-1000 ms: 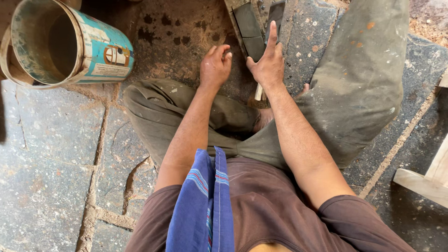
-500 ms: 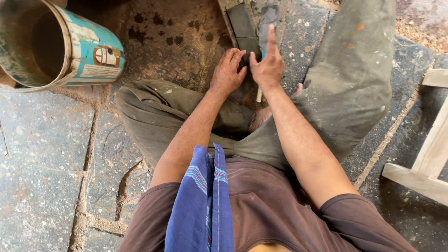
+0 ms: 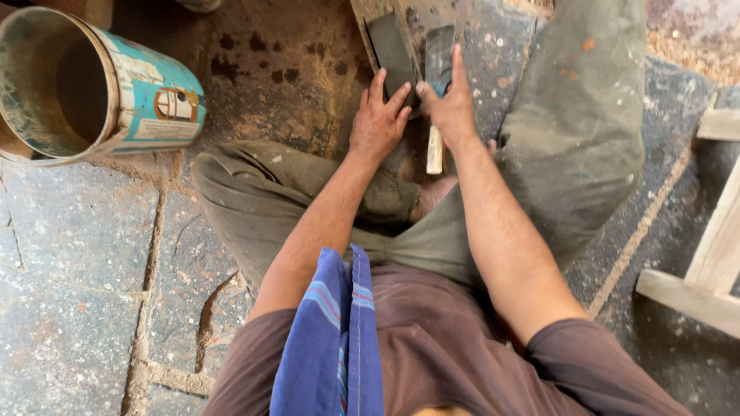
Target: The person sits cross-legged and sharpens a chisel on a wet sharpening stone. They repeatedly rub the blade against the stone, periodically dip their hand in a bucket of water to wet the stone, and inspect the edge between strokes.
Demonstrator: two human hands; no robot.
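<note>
Right now I'm sitting on the stone floor (image 3: 77,254) with my knees spread, and the work lies between them: a flat grey sharpening stone (image 3: 391,48) set in the dirt ahead of me, and a chisel (image 3: 438,92) with its pale wooden handle pointing back toward my lap. My right hand (image 3: 451,108) is closed round the chisel's neck, forefinger stretched out along the grey blade to press it flat. My left hand (image 3: 378,123) lies open, fingers spread, with the tips resting on the near end of the stone and beside the blade; it grips nothing. I judge this to be the honing step, blade laid down and both hands bearing on it; the next move calls for steady downward pressure and a level stroke. Room is narrow: my right trouser leg (image 3: 578,131) crowds the blade's right side, the left knee (image 3: 254,192) sits just behind. A tipped paint can (image 3: 146,100) lies well apart to the left, a wooden frame (image 3: 713,246) well apart to the right.
</note>
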